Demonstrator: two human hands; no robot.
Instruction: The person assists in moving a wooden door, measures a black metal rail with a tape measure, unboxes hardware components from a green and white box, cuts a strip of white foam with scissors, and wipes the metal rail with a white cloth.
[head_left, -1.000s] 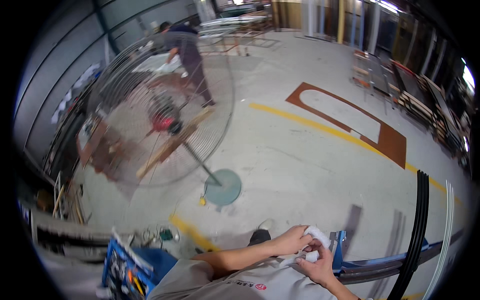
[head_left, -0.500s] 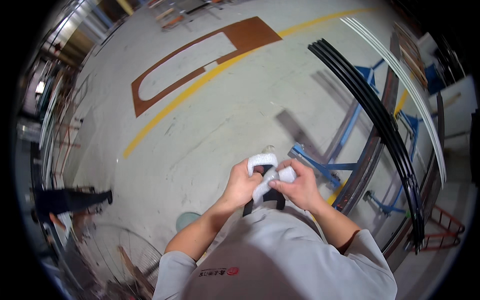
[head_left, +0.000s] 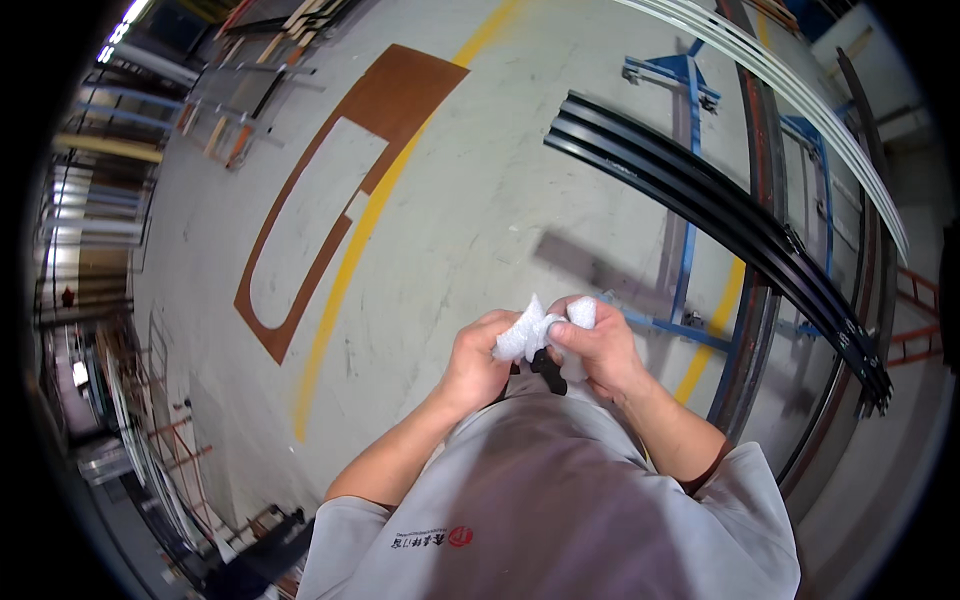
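In front of my waist, both hands grip a white strip of foam wrap (head_left: 521, 336). My left hand (head_left: 477, 362) has its fingers curled round the left part of the strip. My right hand (head_left: 607, 352) pinches a bunched, twisted part, its thumb pressed on top, and a rolled end sticks up between the fingers. The hands are close together, and the foam runs between them. Some of the foam is hidden behind the fingers.
Long black profiles (head_left: 680, 180) lie on blue wheeled stands (head_left: 690, 210) to the right, with white profiles (head_left: 790, 85) beyond. A brown cut-out sheet (head_left: 410, 90) lies on the floor beside a yellow line (head_left: 365, 230). Racks (head_left: 100, 205) stand at the far left.
My view has turned right, so the floor sheet and profiles appear rotated. The loop of foam at my left hand has flattened and bunched up, and my hands still hold the strip.
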